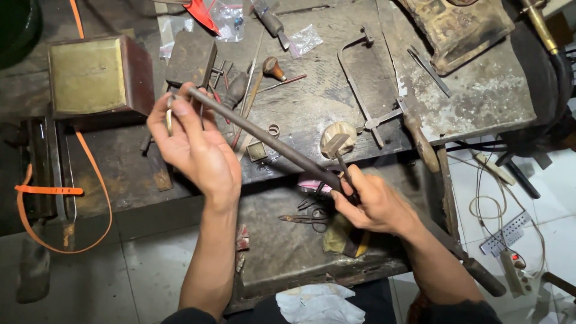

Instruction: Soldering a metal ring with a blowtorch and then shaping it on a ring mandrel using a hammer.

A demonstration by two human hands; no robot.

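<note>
I take the workbench [336,108] as my landmark: a dark, scarred top filling the upper middle, with a lower shelf stepping down toward me.

At its far left corner sits a brass-faced box [99,75], square and dull yellow with a brown side. An orange strap [90,180] loops down from the bench's left end. On the right part of the bench lies a saw frame [366,84], open-sided. At the near edge stands a pale mallet [338,139], its head just behind the rod.

Across the bench's near edge I hold a long dark rod [270,141], tapering, slanting from upper left down to lower right and lifted clear of the top. My left hand [198,147] is at its thin upper end, thumb and fingers closed around the tip, where a small ring [168,120] seems to sit between the fingers; how it sits I cannot tell. My right hand [375,204] is clenched around the thick lower part, over the lower shelf.

Scissors [309,217] lie on that shelf, just left of my right hand. A white cloth [318,303] is bunched below the shelf's front edge.

At the bench's far edge lie two small clear plastic bags: one [228,18] with red and blue bits inside, one [305,40] nearly flat to its right. A tiny ring [273,129] rests mid-bench, just above the rod.
</note>
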